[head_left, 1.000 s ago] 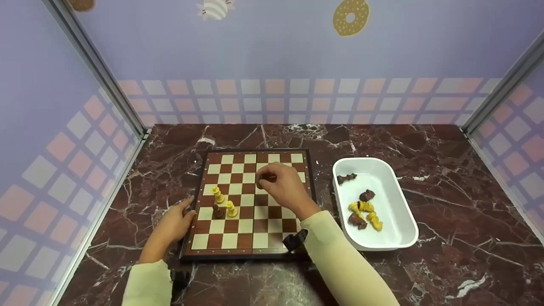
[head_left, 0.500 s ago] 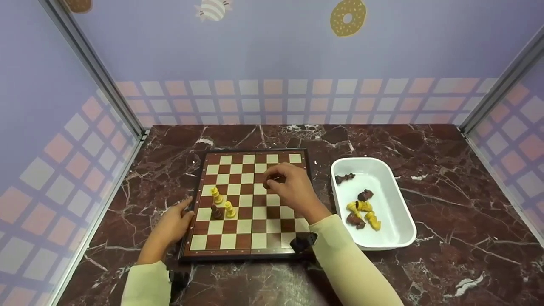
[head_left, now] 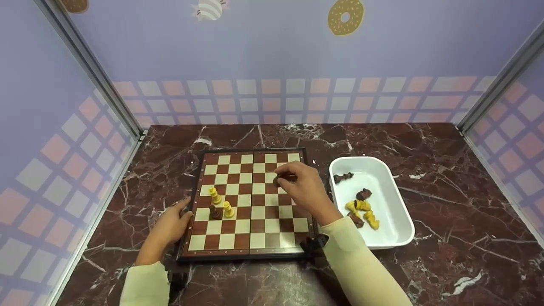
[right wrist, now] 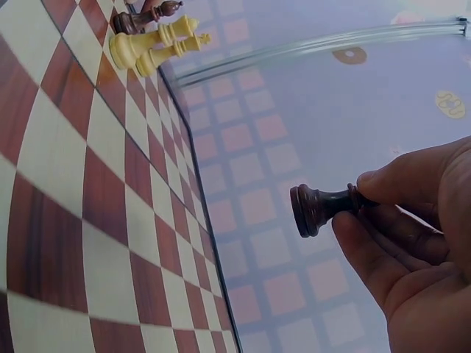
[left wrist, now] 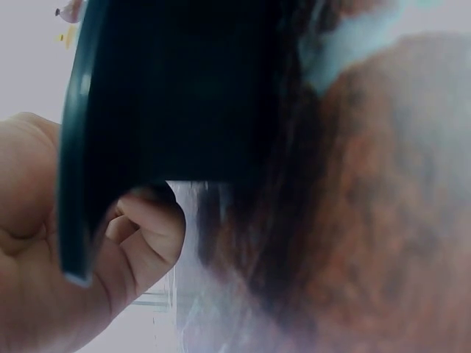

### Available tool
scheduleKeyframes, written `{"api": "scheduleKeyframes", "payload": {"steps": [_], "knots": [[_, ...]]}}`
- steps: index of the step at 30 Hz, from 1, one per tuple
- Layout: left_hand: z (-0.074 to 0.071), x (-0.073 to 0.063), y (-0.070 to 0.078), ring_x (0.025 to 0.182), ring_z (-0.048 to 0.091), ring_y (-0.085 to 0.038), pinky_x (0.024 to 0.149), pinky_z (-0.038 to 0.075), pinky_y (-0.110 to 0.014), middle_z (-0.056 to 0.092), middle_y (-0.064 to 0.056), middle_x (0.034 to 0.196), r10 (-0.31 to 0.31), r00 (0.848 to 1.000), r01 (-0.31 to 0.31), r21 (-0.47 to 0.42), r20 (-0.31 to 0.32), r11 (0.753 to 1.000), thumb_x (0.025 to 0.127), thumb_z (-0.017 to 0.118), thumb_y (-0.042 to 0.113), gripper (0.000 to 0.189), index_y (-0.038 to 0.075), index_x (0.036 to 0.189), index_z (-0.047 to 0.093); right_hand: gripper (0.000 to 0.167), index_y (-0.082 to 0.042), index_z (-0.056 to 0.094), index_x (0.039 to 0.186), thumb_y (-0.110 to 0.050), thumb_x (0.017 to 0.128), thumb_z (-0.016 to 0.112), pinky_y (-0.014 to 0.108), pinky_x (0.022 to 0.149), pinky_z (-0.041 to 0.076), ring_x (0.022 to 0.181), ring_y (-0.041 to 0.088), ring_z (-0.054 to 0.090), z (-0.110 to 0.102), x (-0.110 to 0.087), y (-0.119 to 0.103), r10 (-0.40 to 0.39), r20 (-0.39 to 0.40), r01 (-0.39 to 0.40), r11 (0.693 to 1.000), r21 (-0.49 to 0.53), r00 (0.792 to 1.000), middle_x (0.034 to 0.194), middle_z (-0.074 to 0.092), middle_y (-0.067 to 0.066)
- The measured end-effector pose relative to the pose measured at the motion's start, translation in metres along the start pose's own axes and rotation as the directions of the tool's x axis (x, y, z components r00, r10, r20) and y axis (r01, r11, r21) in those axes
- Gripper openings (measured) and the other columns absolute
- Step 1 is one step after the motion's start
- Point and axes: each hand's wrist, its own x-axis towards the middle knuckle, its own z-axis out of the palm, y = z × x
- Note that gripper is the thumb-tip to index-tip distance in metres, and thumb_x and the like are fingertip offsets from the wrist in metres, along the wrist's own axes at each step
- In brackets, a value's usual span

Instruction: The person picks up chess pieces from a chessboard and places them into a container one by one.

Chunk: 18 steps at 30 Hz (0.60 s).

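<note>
My right hand point(head_left: 309, 189) is over the right half of the chessboard point(head_left: 236, 240), pinching a dark brown chess piece point(right wrist: 313, 209) between thumb and fingertips. Its round base shows in the right wrist view, while the fingers hide its head. On the board's left half stand a yellow king point(head_left: 215, 196), a second yellow chess piece point(head_left: 228, 210) and a dark brown bishop point(right wrist: 138, 20). At the board's left edge rests my left hand point(head_left: 166, 225), thumb and index fingertips touching the rim. Part of that hand point(left wrist: 81, 287) shows beside a dark panel in the left wrist view.
A white plastic tub point(head_left: 397, 231) stands right of the board, with several brown and yellow chess pieces lying in it. The tabletop point(head_left: 459, 204) is dark red marble. Patterned walls point(head_left: 272, 51) close off the back and both sides.
My right hand has shifted to the right across the board, still holding the dark piece. The left hand stays at the board's edge, and the standing pieces keep their squares.
</note>
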Motion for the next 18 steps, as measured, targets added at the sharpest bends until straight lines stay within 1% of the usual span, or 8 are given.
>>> {"api": "scheduleKeyframes", "payload": {"steps": [2,3,5,8,10,12,15,18], "knots": [[0.0,0.0,0.0,0.087,0.057,-0.028,0.086,0.043,-0.048,0.06,-0.024,0.1,0.003,1.0,-0.003,0.003,-0.005,1.0,0.102,0.046,0.015,0.052,0.0,0.15,0.032,0.016,-0.009,0.072,0.102,-0.004,0.088,0.069,0.023,0.081,0.055,0.087,0.012,0.068,-0.003,-0.002,0.001,0.001,-0.004,-0.001,1.0,0.009,1.0,0.097,0.068,0.002],[0.0,0.0,0.0,0.085,0.057,-0.029,0.086,0.043,-0.048,0.059,-0.022,0.095,-0.001,1.0,0.001,0.005,-0.002,1.0,0.102,0.045,0.016,0.052,0.0,0.15,0.032,0.015,-0.009,0.072,0.102,-0.004,0.088,0.069,0.023,0.081,0.055,0.087,0.011,0.068,-0.005,-0.003,0.002,0.002,-0.008,-0.002,1.0,0.007,1.0,0.097,0.068,0.001],[0.0,0.0,-0.001,0.089,0.058,-0.03,0.087,0.043,-0.049,0.06,-0.024,0.098,0.0,1.0,0.0,0.013,-0.006,1.0,0.102,0.046,0.015,0.052,0.0,0.15,0.033,0.015,-0.01,0.072,0.101,-0.005,0.088,0.069,0.022,0.081,0.055,0.089,0.011,0.067,-0.008,-0.004,0.003,0.003,-0.02,-0.003,1.0,-0.003,1.0,0.096,0.067,0.0],[0.001,0.0,-0.001,0.097,0.058,-0.034,0.09,0.043,-0.052,0.059,-0.03,0.113,0.003,1.0,-0.003,0.014,-0.008,1.0,0.102,0.045,0.015,0.052,0.0,0.15,0.033,0.016,-0.01,0.073,0.101,-0.005,0.087,0.069,0.023,0.081,0.055,0.09,0.013,0.068,-0.013,-0.006,0.005,0.006,-0.039,-0.007,1.0,-0.018,0.999,0.097,0.068,0.001],[0.001,0.001,-0.002,0.103,0.057,-0.036,0.093,0.043,-0.054,0.057,-0.032,0.122,0.009,1.0,-0.009,0.014,-0.016,1.0,0.101,0.045,0.014,0.052,-0.001,0.149,0.033,0.016,-0.009,0.072,0.102,-0.004,0.087,0.069,0.023,0.079,0.055,0.089,0.014,0.069,-0.015,-0.008,0.006,0.012,-0.041,-0.012,1.0,-0.016,0.999,0.097,0.068,0.003],[0.002,0.001,-0.002,0.098,0.058,-0.035,0.092,0.043,-0.053,0.059,-0.031,0.115,0.007,1.0,-0.006,0.005,-0.016,1.0,0.101,0.045,0.014,0.052,-0.001,0.149,0.033,0.017,-0.008,0.072,0.103,-0.003,0.087,0.069,0.023,0.077,0.056,0.087,0.015,0.069,-0.018,-0.009,0.008,0.018,-0.042,-0.019,1.0,-0.015,0.999,0.097,0.068,0.005],[0.002,0.002,-0.001,0.093,0.058,-0.033,0.091,0.044,-0.052,0.06,-0.03,0.112,0.012,1.0,-0.012,0.0,-0.022,1.0,0.101,0.045,0.014,0.051,-0.002,0.149,0.034,0.017,-0.007,0.072,0.104,-0.004,0.087,0.069,0.024,0.075,0.056,0.085,0.015,0.069,-0.023,-0.012,0.009,0.035,-0.044,-0.036,0.999,-0.028,0.998,0.098,0.068,0.006],[0.003,0.002,-0.001,0.098,0.058,-0.035,0.093,0.043,-0.054,0.056,-0.033,0.122,0.014,1.0,-0.014,0.002,-0.023,1.0,0.101,0.046,0.014,0.051,-0.002,0.149,0.034,0.018,-0.006,0.072,0.104,-0.004,0.086,0.07,0.026,0.076,0.056,0.085,0.016,0.069,-0.028,-0.015,0.012,0.024,-0.068,-0.027,0.998,-0.049,0.997,0.098,0.068,0.006]]}}
